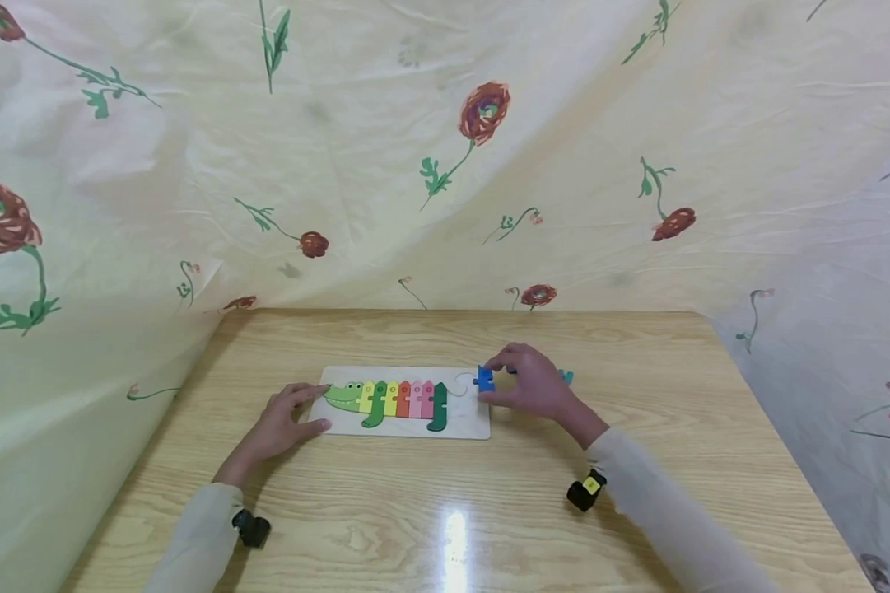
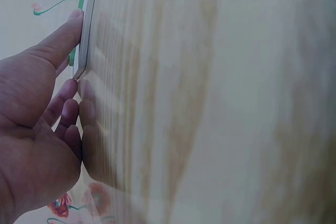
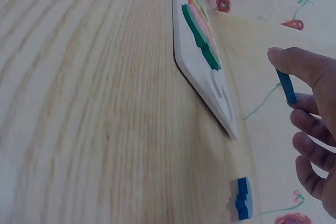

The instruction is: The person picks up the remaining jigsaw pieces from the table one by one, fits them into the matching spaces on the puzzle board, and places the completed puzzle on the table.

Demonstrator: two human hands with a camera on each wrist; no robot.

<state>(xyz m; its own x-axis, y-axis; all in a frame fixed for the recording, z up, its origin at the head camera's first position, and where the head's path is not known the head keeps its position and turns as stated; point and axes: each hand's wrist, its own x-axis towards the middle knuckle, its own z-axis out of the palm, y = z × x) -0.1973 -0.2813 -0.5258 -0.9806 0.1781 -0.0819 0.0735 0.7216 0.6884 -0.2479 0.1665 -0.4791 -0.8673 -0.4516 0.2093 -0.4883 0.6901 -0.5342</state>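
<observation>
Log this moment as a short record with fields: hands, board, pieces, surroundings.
left hand: rests on the left end of the board
right hand: pinches a blue piece above the table
board: pale, on the wooden table
fitted pieces: crocodile's head and body, in green, yellow, red and pink
bare part: right end, with a curled line
loose piece: blue, on the table beyond the board's right end
backdrop: flowered cloth

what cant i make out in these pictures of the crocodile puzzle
Head view: full outline of the teal piece, partly hidden by the right hand.
Head view: round marks on the body pieces, too small to read.
Left wrist view: most of the puzzle board, cut off by the top edge.
Right wrist view: the crocodile's head, cut off by the top edge.
</observation>
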